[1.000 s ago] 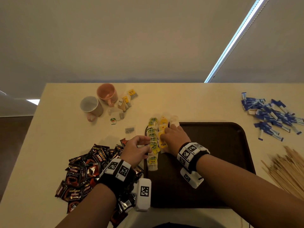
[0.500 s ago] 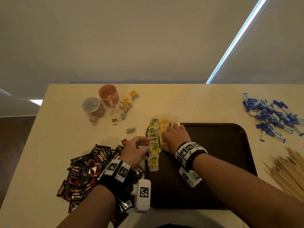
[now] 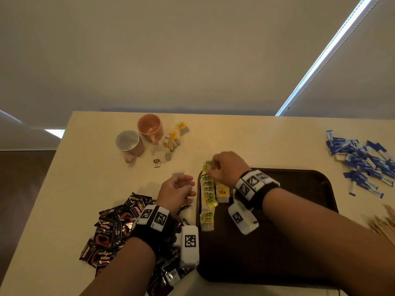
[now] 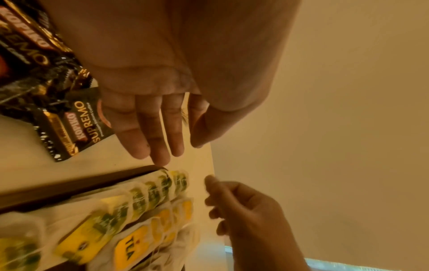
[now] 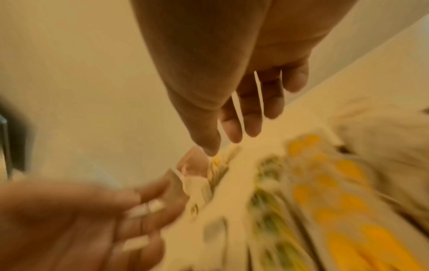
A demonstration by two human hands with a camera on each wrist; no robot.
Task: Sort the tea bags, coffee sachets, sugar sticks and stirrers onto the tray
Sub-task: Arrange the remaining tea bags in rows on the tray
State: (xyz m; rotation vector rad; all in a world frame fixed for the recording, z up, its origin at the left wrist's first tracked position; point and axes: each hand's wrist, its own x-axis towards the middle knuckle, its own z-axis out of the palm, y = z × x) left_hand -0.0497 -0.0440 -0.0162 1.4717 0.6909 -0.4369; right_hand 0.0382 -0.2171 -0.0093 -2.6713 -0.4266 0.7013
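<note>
A: Head view first. How far along?

B: Early, I'd judge. Two rows of tea bags [image 3: 208,190] lie along the left edge of the tray [image 3: 299,210]; more loose ones sit by the mugs [image 3: 139,137]. Coffee sachets [image 3: 113,229], sugar sticks [image 3: 363,161] and stirrers [image 3: 382,223] are all off it. The right hand [image 3: 228,167] hangs curled at the rows' far end; whether it pinches a bag, I cannot tell.

A: Left wrist view?

B: The left hand [image 4: 162,110] holds nothing, fingers straight and slightly apart above the tray's rim.

A: Right wrist view?

B: Blurred; fingers loosely extended over the rows. Most of the tray right of the rows lies bare.
</note>
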